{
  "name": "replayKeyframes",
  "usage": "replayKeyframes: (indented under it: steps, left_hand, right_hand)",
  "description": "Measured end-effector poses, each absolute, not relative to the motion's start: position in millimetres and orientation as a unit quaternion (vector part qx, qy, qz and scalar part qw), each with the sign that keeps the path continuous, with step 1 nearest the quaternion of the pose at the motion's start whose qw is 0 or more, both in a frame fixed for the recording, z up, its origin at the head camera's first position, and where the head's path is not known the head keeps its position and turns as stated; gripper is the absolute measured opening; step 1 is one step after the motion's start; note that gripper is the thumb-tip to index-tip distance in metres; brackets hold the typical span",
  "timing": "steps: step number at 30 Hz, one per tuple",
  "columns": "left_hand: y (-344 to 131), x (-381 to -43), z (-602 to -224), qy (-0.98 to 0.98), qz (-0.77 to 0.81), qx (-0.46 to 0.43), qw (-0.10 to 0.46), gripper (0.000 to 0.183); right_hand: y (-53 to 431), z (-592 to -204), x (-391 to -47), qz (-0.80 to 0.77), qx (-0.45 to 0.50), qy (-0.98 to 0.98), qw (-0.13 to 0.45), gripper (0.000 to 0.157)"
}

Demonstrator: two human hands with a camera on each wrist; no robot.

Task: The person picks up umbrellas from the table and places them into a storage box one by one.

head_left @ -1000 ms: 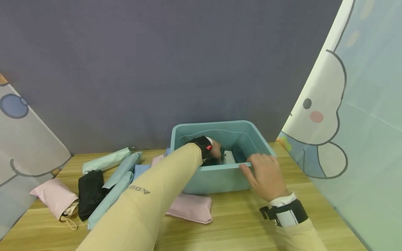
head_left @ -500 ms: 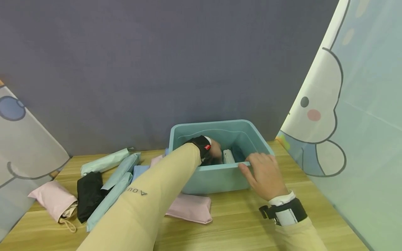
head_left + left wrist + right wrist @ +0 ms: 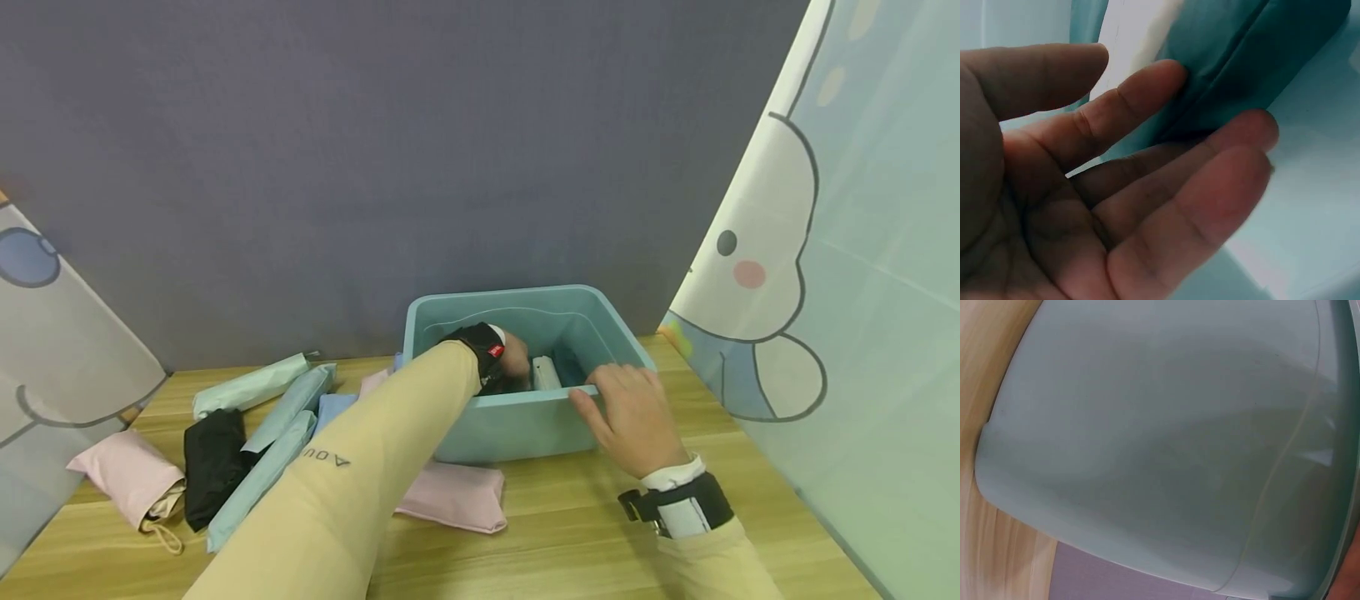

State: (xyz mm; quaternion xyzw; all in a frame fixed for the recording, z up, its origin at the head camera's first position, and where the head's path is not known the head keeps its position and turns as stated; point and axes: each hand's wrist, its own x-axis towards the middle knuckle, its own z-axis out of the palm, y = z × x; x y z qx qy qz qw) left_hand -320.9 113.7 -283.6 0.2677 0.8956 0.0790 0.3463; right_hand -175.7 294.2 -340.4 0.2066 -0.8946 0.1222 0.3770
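My left hand [image 3: 514, 357] reaches down into a teal plastic bin [image 3: 517, 433], partly hidden by its front wall and my sleeve. In the left wrist view the fingers of the left hand [image 3: 1104, 181] are loosely bent and apart, palm showing, with nothing gripped. Right by the fingertips is a dark teal fabric bundle [image 3: 1235, 56]; whether they touch it I cannot tell. A white bundle [image 3: 545, 374] and a dark teal one [image 3: 570, 367] lie in the bin. My right hand [image 3: 630, 417] holds the bin's front right rim, fingers over it and thumb in front.
Left of the bin on the wooden table [image 3: 570, 550] lie a pink bundle with a cord loop [image 3: 135, 479], a black pouch [image 3: 213, 467], a mint bundle [image 3: 251, 387] and pale blue ones [image 3: 262, 479]. A pink pouch [image 3: 457, 497] lies before the bin. A grey curtain [image 3: 375, 167] hangs behind.
A dark green thing beside the left hand a second ago no longer shows there, and more of the white bundle is visible. The right hand stays on the rim.
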Motion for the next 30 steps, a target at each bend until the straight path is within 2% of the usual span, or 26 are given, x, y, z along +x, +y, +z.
replayKeyframes:
  steps: [7,10,18,25,30]
  left_hand:
    - [102,-323,-278,0.920,0.089,0.255,0.283,0.025]
    - [97,-326,-275,0.928,0.086,0.272,0.240,0.030]
    - [79,-327,-252,0.916,0.167,0.351,0.104,0.030]
    - [41,-314,-220,0.912,0.176,0.370,-0.018,0.024]
    - [3,-309,-206,0.918,0.184,0.347,-0.059,0.023]
  right_hand:
    - [285,-344,-189,0.130,0.223,-0.889,0.377,0.034]
    - [283,-348,-196,0.134,0.229,-0.888,0.375,0.032]
    - [291,-359,-213,0.137,0.235,-0.889,0.368,0.028]
    - [305,-365,-228,0.134,0.227,-0.891,0.370,0.027]
    - [313,-366,-239,0.131,0.229,-0.887,0.378,0.026]
